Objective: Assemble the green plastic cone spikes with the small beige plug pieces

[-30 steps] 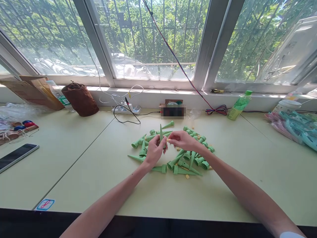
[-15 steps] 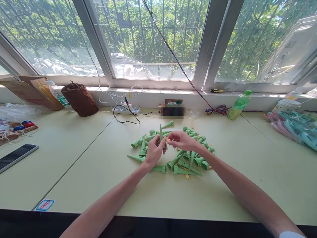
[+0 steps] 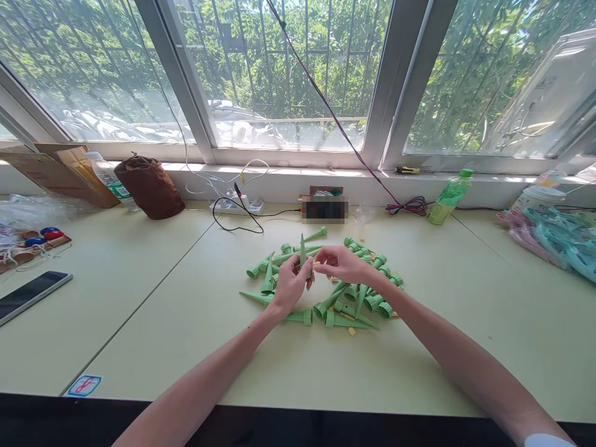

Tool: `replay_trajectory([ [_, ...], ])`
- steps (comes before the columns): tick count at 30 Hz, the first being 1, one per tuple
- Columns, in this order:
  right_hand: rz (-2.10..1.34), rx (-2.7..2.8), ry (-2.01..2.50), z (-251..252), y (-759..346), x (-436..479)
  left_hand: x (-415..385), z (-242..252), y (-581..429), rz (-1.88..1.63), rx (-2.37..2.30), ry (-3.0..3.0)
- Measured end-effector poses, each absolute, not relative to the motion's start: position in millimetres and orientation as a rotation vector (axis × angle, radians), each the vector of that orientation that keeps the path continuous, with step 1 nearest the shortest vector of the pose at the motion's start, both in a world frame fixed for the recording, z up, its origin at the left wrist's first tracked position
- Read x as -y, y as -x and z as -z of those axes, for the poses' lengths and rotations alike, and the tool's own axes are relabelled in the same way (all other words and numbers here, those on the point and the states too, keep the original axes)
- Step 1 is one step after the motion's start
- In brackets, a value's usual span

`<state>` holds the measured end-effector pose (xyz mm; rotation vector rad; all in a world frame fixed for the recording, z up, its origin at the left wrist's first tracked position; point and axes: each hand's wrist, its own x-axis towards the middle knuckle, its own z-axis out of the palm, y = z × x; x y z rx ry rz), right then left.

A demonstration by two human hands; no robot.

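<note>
Between the thumb and fingers of my left hand (image 3: 290,284) a green plastic plant-watering spike (image 3: 303,249) stands upright, its tip pointing up. My right hand (image 3: 342,263) is closed in a pinch on a small pale yellow piece (image 3: 317,264), right beside the spike; my fingers partly cover it. Several more green spikes (image 3: 354,320) with ribbed, cup-like ends lie scattered around and beneath both hands. A loose yellow piece (image 3: 351,331) lies on the table in front of them.
At the back stand a green-capped bottle (image 3: 449,197), a brown pouch (image 3: 149,187) and a power strip (image 3: 237,205) with cables. A phone (image 3: 32,295) lies at left. Plastic bags (image 3: 554,239) are heaped at right. The pale table (image 3: 186,335) ends near my body.
Almost nothing differs. My right fingers have shifted very slightly at the yellow piece, while my left hand keeps the spike upright in the same place.
</note>
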<state>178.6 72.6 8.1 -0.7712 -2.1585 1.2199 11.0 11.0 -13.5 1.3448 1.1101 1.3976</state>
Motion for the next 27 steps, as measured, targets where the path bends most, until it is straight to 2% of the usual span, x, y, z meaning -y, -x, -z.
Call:
replay_trajectory([
  [27,-1.193,2.254,0.811,-13.7,-180.1,-70.1,-9.5,15.1,-11.4,-1.365,-1.112,-1.353],
])
